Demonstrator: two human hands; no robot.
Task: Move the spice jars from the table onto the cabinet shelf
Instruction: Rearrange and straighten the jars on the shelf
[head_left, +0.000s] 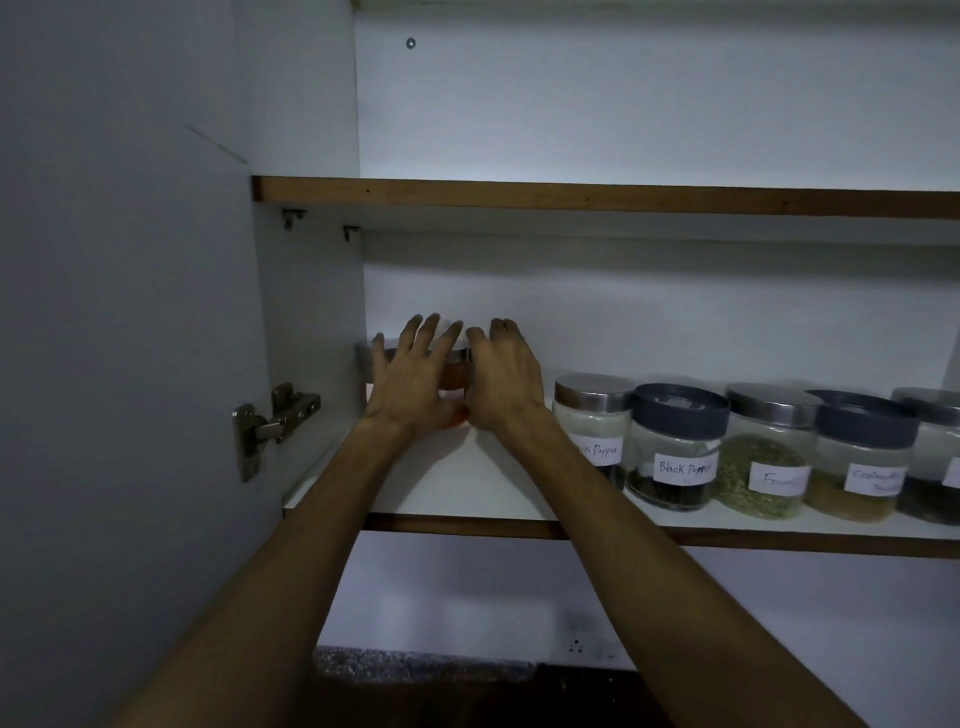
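Observation:
Both my hands reach into the open cabinet at the left end of the lower shelf (498, 493). Between them stands a glass spice jar (453, 375) with a metal lid and reddish contents, mostly hidden. My left hand (415, 379) lies against its left side with fingers spread and fairly straight. My right hand (504, 376) curls round its right side. To the right a row of labelled jars stands on the shelf: a metal-lidded jar (592, 421), a dark-lidded "Black Pepper" jar (675, 452), a jar of green seeds (769, 457) and further jars (862, 462).
The cabinet door (130, 338) hangs open on the left, its hinge (275, 421) near my left wrist. An upper shelf (597, 197) runs above. Below the cabinet are a white wall, a socket (576, 647) and a speckled counter edge (415, 662).

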